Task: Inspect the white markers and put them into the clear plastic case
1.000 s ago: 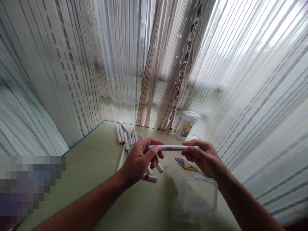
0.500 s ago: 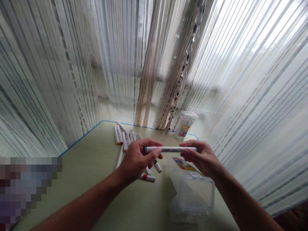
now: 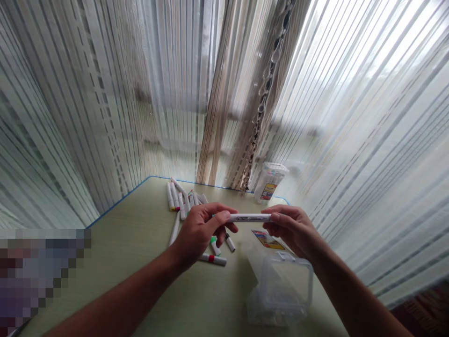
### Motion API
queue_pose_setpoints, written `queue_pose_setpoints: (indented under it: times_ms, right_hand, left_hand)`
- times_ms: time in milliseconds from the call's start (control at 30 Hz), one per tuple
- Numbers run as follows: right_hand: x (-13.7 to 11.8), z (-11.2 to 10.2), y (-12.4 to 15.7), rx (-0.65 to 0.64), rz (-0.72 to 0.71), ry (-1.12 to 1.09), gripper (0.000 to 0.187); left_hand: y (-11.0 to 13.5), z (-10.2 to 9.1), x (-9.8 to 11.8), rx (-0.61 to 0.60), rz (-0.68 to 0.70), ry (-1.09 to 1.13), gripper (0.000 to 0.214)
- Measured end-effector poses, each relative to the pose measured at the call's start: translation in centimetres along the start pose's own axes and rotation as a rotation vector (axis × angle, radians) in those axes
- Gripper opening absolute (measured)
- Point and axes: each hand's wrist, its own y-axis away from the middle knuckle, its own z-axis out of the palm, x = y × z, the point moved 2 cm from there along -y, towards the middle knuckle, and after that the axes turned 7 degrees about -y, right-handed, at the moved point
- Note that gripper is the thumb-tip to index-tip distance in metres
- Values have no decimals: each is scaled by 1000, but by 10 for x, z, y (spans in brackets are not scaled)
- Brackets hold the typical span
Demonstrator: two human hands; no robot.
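Note:
Both my hands hold one white marker level above the green table. My left hand pinches its left end, where a teal band shows, between thumb and fingers. My right hand pinches its right end. Under and behind my left hand lie several white markers with coloured caps, one with a red band. A clear plastic case lies open on the table below my right wrist.
A second clear case of markers stands upright at the table's far right corner. A colourful label card lies by my right hand. Sheer striped curtains close in around the table's blue-edged far side.
My hands have slid closer together along the marker, covering more of both ends. The marker stays level at about the same height.

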Motion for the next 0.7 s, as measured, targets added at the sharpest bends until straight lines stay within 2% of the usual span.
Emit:
queue_pose_setpoints:
  times_ms: [300, 700]
  right_hand:
    - [1, -2, 0, 31, -32, 43, 27]
    - [0, -3, 1, 1, -26, 11, 28]
  left_hand:
    - [-1, -1, -1, 49, 47, -136, 29]
    - [1, -3, 4, 40, 62, -142, 29]
